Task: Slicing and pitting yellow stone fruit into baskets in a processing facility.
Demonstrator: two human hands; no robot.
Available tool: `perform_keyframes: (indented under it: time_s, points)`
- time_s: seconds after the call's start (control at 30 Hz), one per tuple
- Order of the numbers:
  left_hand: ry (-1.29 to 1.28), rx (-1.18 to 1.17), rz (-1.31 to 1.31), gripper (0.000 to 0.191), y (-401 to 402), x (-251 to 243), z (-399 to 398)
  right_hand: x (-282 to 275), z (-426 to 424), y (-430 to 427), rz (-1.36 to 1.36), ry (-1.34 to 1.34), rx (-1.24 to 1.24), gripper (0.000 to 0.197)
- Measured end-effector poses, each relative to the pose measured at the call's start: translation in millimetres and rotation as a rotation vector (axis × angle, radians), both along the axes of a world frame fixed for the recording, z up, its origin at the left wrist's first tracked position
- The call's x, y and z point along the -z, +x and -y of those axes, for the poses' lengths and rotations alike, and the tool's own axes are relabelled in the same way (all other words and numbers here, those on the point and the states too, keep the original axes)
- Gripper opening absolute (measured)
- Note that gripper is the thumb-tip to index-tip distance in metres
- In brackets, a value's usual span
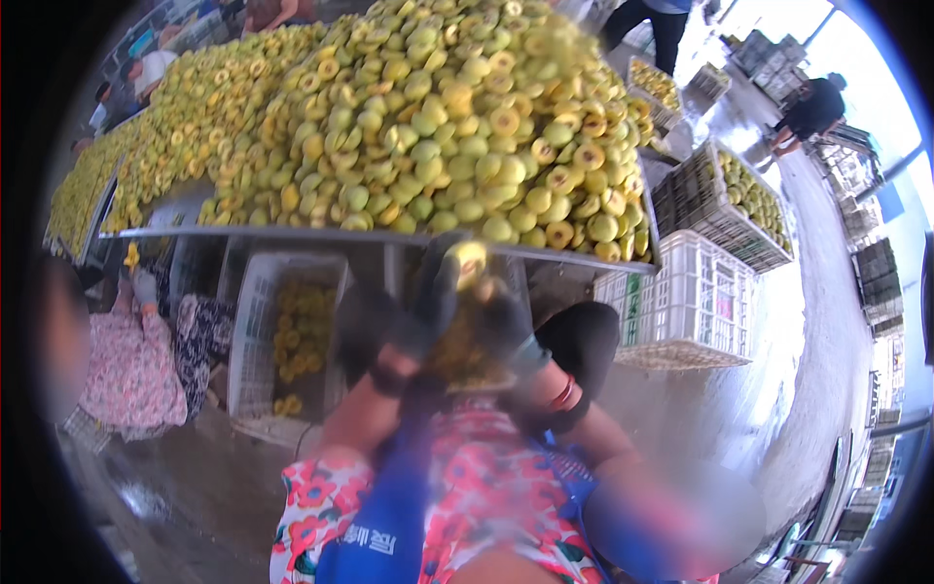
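My left hand (434, 288), in a dark glove, is closed on a halved yellow-green fruit (467, 263) just past the near edge of a metal table (328, 233). My right hand (500, 314), gloved too, is at the fruit's lower right side; blur hides its fingers and whether they hold anything. A big heap of halved and cored fruit (438, 146) covers the table. Beneath my hands, between my knees, lies a blurred mass of yellow fruit pieces (460, 350).
A white plastic crate (248, 328) with yellow fruit pieces stands at the left. White crates (678, 306) stand on the wet floor at the right, one filled with fruit (751, 197). A person in pink floral clothing (135, 365) sits at the left; another person (810, 109) bends over at the upper right.
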State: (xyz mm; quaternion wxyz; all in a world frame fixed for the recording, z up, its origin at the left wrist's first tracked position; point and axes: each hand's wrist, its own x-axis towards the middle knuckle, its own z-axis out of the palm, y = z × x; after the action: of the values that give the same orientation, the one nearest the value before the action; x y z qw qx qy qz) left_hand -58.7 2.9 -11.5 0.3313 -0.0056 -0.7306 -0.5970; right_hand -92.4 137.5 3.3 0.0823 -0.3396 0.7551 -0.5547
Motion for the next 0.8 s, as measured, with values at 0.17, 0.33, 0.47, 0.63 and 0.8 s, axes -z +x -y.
perform_keyframes:
  time_s: [0.17, 0.33, 0.47, 0.63, 0.8]
  points:
    - [-0.032, -0.130, 0.047, 0.048, 6.0, 3.6, -16.7, -10.0, -2.5, 8.7, 0.171, 0.026, -0.041, 0.027]
    - [-0.099, -0.160, 0.022, 0.052, -5.6, 4.5, -21.0, -4.4, -3.4, -0.2, 0.426, -0.249, -0.126, 0.028]
    - [0.061, 0.025, 0.009, 0.053, -2.5, -8.4, -16.4, -6.1, -6.0, -8.1, 0.530, -0.277, -0.160, 0.028]
    - [0.117, 0.047, 0.040, 0.046, 6.0, -9.4, -7.4, -21.6, -6.8, -1.8, 0.361, -0.090, -0.144, 0.030]
    - [0.146, -0.014, 0.078, 0.036, 14.1, -9.5, -9.6, -54.0, -9.0, 11.8, -0.009, 0.054, -0.006, 0.030]
